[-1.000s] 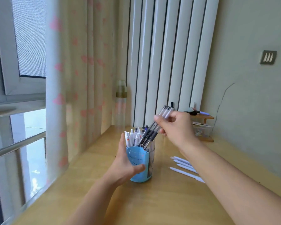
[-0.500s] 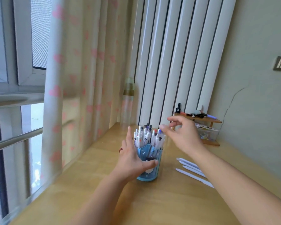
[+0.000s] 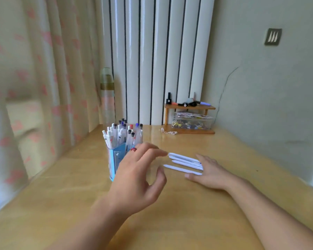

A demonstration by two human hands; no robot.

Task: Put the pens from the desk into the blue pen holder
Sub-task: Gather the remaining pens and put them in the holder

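The blue pen holder point(image 3: 115, 160) stands on the wooden desk point(image 3: 170, 204), packed with several upright pens point(image 3: 122, 135). Several white pens point(image 3: 183, 162) lie side by side on the desk to the right of it. My left hand point(image 3: 137, 175) hovers in front of the holder's right side, fingers apart, holding nothing, with a red ring on one finger. My right hand point(image 3: 209, 171) rests on the right ends of the white pens, fingers spread and flat over them. Those ends are hidden under the fingers.
A small wooden shelf point(image 3: 189, 107) with small bottles and a clear box point(image 3: 192, 122) of clips stands at the back by the radiator point(image 3: 157, 60). A clear bottle point(image 3: 107, 98) stands behind the holder. A pink-patterned curtain point(image 3: 43, 78) hangs along the left.
My right hand dropped its bundle of pens into the holder, then moved down onto the white pens. My left hand let go of the holder and drifted right.
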